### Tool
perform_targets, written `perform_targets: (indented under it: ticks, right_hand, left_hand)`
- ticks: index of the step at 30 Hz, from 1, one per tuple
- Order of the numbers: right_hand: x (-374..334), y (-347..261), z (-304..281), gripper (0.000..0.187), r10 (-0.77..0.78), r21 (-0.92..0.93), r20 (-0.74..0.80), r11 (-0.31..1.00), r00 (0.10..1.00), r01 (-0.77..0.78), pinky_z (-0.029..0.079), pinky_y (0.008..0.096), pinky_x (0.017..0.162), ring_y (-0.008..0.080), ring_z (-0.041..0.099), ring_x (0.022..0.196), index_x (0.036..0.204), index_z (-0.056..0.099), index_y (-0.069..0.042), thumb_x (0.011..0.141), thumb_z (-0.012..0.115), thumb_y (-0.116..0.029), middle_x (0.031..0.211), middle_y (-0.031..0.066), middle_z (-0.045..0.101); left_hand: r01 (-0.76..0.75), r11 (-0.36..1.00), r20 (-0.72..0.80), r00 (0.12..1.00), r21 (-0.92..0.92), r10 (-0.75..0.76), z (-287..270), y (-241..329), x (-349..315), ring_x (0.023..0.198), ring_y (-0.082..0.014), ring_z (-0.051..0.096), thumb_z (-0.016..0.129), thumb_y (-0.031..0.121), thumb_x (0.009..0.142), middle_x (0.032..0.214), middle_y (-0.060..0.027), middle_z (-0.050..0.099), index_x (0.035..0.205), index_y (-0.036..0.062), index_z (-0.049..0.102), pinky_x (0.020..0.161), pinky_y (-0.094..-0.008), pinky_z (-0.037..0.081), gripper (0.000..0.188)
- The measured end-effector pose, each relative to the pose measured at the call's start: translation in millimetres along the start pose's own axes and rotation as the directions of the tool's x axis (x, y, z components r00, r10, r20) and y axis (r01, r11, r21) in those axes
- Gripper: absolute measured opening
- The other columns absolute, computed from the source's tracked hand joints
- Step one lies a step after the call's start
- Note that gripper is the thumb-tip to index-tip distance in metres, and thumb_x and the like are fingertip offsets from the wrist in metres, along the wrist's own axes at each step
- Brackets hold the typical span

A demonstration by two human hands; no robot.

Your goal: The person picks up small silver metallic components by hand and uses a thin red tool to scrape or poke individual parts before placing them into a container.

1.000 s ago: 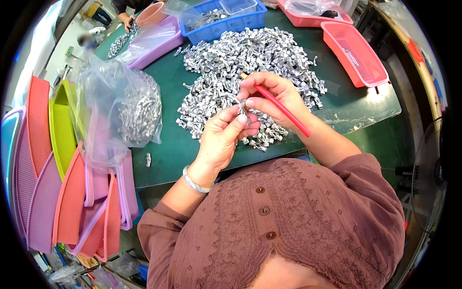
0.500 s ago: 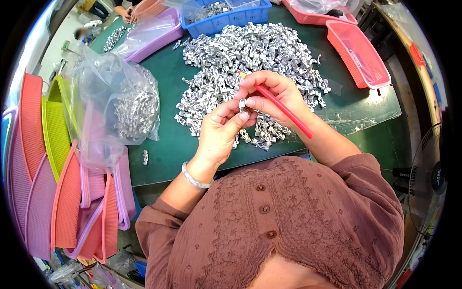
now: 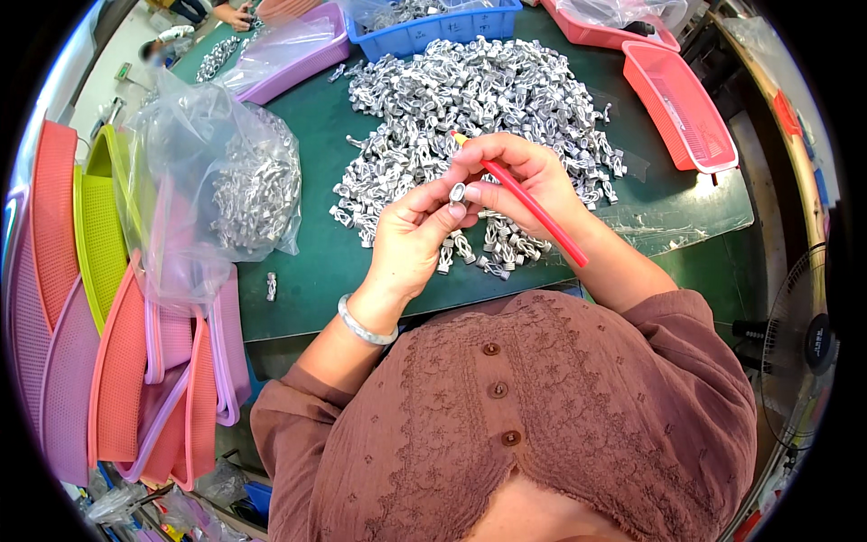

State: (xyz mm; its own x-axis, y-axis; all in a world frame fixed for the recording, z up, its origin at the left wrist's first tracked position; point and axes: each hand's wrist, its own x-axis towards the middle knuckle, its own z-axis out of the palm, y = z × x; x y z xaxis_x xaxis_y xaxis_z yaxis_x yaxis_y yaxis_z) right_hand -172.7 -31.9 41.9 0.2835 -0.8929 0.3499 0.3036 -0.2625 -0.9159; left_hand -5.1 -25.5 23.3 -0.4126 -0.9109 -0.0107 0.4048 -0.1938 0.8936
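Over the near edge of a big heap of small grey metal parts, my two hands meet. My left hand is closed, its thumb and fingers pinching one small grey metal part with a ring-shaped end. In my right hand lies a red pen-like tool with a yellow tip, slanting from upper left to lower right. My right thumb and fingertips also rest against the small part. What the tool's dark point touches, if anything, I cannot make out.
A clear plastic bag of similar parts stands at left, beside stacked colourful baskets. One loose part lies near the table edge. Blue, purple and pink baskets line the far side. A fan stands at right.
The view has shifted slightly. The small part in my fingers has turned a little, its ring end facing up more. Both hands keep their grip.
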Motion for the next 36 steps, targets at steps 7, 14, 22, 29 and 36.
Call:
perform_targets:
  ticks: [7,14,22,29,36]
  right_hand:
    - [0,1,1,0.027,-0.005,-0.049,-0.001,0.999,1.000,0.005,0.050,0.0284,0.078,0.0148,0.057,0.092,0.104,0.054,-0.003,0.079,0.055,0.009,0.099,0.0081,0.058]
    - [0,2,3,0.027,-0.010,-0.054,-0.004,0.998,1.000,0.010,0.048,0.0254,0.078,0.0119,0.057,0.090,0.104,0.056,-0.002,0.078,0.058,0.005,0.096,0.0049,0.058]
    - [-2,1,2,0.028,0.020,-0.063,-0.026,0.998,0.999,-0.022,0.048,0.0251,0.078,0.0121,0.057,0.089,0.106,0.055,-0.001,0.078,0.059,0.004,0.094,0.0058,0.059]
    - [-2,3,0,0.027,0.012,-0.100,-0.054,0.995,0.998,-0.017,0.049,0.0249,0.076,0.0122,0.058,0.086,0.106,0.055,-0.001,0.079,0.059,0.003,0.091,0.0065,0.060]
    - [-1,0,-2,0.026,0.131,0.077,-0.055,0.989,0.990,-0.127,0.049,0.0244,0.066,0.0128,0.057,0.079,0.105,0.053,-0.001,0.080,0.055,0.007,0.093,0.0094,0.060]
  left_hand:
    - [0.020,1.000,0.010,1.000,-0.018,-0.020,-3,1,0,0.086,-0.0205,0.062,0.052,-0.002,0.085,0.106,-0.0115,0.059,0.118,0.0025,0.051,0.079,-0.0314,0.052,0.034]
    - [0.046,0.998,-0.018,0.999,-0.034,-0.047,-2,1,0,0.084,-0.0199,0.063,0.051,0.000,0.086,0.102,-0.0115,0.061,0.117,0.0018,0.052,0.077,-0.0305,0.053,0.032]
    - [0.064,0.997,-0.040,0.997,0.032,-0.062,4,4,0,0.078,-0.0161,0.062,0.051,0.003,0.087,0.091,-0.0106,0.063,0.107,-0.0030,0.057,0.071,-0.0280,0.053,0.021]
    - [0.085,0.993,-0.028,0.996,0.088,-0.082,3,4,0,0.076,-0.0159,0.062,0.051,0.005,0.088,0.090,-0.0103,0.063,0.104,-0.0039,0.057,0.070,-0.0273,0.052,0.020]
    - [0.134,0.991,0.004,0.991,0.029,-0.134,6,13,-3,0.076,-0.0207,0.064,0.042,0.014,0.092,0.089,-0.0120,0.063,0.105,-0.0024,0.055,0.069,-0.0313,0.053,0.025]
